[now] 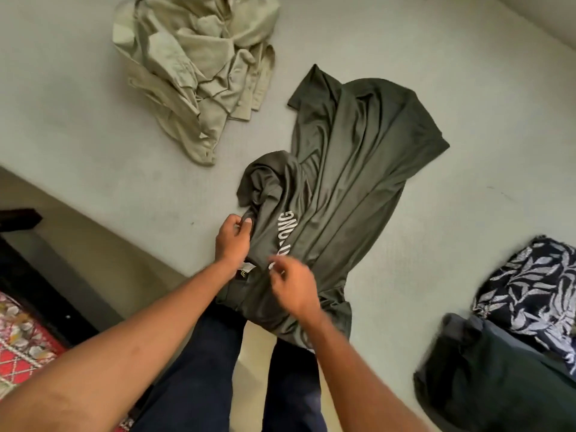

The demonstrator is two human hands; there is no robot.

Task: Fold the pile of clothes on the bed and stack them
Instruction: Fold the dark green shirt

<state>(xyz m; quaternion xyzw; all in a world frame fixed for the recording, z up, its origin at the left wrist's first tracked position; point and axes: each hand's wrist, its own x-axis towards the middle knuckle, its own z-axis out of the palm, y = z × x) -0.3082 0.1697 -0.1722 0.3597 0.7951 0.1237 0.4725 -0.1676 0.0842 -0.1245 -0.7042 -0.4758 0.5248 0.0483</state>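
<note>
A dark olive T-shirt (352, 169) with white lettering lies rumpled across the pale bed sheet (93, 126), its near end hanging over the bed's edge. My left hand (232, 240) pinches the shirt's cloth near the bunched sleeve at its left side. Just above the shirt, beside the lettering, my right hand (291, 283) is blurred with its fingers loosely curled; whether it holds cloth is unclear. A crumpled beige garment (199, 67) lies unfolded at the far side of the bed.
At the right edge sit a dark folded garment (486, 378) and a navy cloth with white leaf print (530, 294). My legs in dark blue trousers (199, 369) stand against the bed. A red patterned rug (21, 335) and dark furniture (18, 219) are on the left.
</note>
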